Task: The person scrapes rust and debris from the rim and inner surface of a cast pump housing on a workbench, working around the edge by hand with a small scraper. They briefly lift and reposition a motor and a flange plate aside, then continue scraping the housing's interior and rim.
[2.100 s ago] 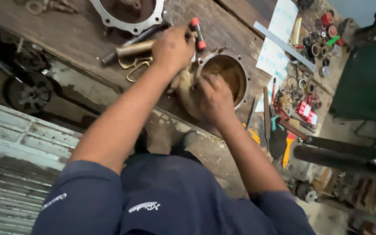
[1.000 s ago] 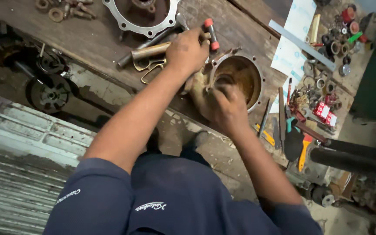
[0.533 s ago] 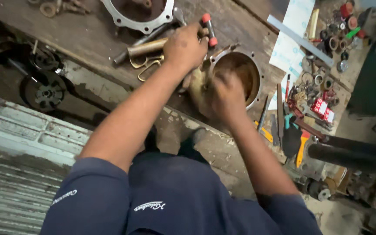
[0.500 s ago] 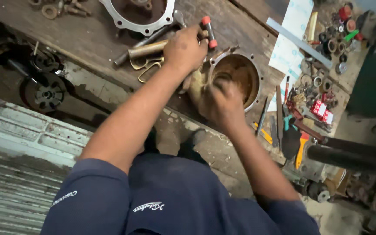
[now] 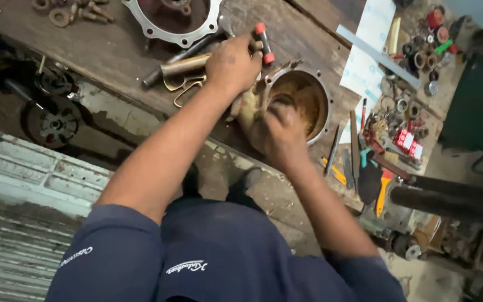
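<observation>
Hands, two: the left hand point(image 5: 233, 66) clasps one red-tipped tool point(image 5: 263, 43), the right hand point(image 5: 282, 134) grips one round housing point(image 5: 299, 100).

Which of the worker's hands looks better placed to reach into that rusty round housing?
The right hand, probably: it sits at the rim of the rusty round housing. The left hand is off to one side, near the brass tube.
</observation>
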Demonstrator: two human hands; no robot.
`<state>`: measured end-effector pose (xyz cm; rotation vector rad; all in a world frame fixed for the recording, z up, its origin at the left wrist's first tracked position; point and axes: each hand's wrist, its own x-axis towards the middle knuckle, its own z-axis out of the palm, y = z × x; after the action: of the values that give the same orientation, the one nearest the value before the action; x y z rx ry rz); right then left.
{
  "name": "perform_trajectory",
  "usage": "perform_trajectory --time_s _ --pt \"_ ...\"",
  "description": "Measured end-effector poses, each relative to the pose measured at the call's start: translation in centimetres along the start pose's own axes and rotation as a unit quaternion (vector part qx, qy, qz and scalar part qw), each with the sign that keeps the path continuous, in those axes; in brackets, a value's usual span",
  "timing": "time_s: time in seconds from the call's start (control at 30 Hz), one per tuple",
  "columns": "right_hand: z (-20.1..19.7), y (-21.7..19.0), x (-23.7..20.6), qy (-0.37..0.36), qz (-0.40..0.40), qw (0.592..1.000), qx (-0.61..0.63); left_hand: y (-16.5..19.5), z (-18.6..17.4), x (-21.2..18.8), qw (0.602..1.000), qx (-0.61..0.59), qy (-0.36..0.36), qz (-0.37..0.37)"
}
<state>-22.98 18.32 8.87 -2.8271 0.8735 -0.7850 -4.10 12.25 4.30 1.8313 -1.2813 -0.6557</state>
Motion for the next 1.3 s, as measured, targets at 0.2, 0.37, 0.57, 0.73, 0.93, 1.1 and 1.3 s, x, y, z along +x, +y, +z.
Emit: perform_trajectory --time_s 0.2,0.37,0.57,0.73,0.93,1.1,1.3 --pt "-0.8 -0.6 -0.4 -0.029 -0.006 1.000 0.009 -0.2 0.0 0.1 1.000 0.026 0.008 0.014" --pt "-1.1 -0.5 -0.8 -0.050 -0.027 0.998 0.032 -0.2 -0.1 0.0 1.000 0.017 -0.005 -0.011" --pt "-3.3 0.0 -2.2 -0.052 0.080 0.994 0.045 -0.4 0.3 0.2 1.000 0.008 0.018 0.012" --pt "-1.2 -0.7 -1.4 -0.053 0.030 0.998 0.030 -0.5 0.6 0.1 1.000 0.011 0.029 -0.001" --pt "-0.3 -1.4 -0.7 -0.014 0.069 0.997 0.039 -0.1 0.2 0.0 0.999 -0.018 -0.002 -0.037" --pt "-0.4 -1.0 -0.5 -0.029 0.081 0.996 0.013 0.0 0.0 0.0 0.999 -0.021 0.016 -0.020" --pt "0.1 -1.5 -0.3 -0.014 0.046 0.997 -0.056 -0.2 0.3 0.2 0.999 -0.019 -0.010 -0.045"
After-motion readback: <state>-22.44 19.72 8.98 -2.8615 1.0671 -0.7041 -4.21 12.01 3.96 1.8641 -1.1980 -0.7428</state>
